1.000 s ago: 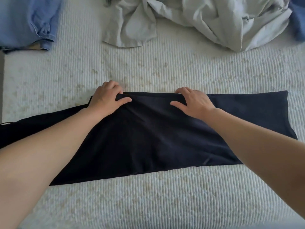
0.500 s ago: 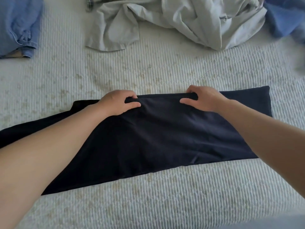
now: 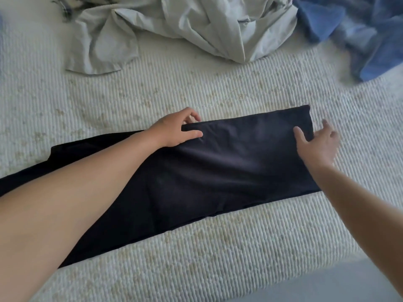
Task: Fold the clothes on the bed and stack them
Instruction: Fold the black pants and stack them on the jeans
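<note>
A dark navy garment (image 3: pixel 229 166) lies folded into a long band across the white ribbed bedspread (image 3: pixel 196 94). My left hand (image 3: pixel 174 131) pinches its far edge near the middle, thumb on top and fingers under the fold. At the band's right end my right hand (image 3: pixel 316 144) spreads open, thumb resting on the cloth and fingers blurred just past the short edge. My left forearm hides part of the garment's left half.
A crumpled pale grey garment (image 3: pixel 185 27) lies at the back centre. Blue clothing (image 3: pixel 353 33) is bunched at the back right. The bed's front edge (image 3: pixel 305 277) runs along the bottom right, with grey floor beyond.
My right hand let go of the far edge and slid right to the garment's end, opening its fingers. My left hand kept its pinch. The camera view turned to the right.
</note>
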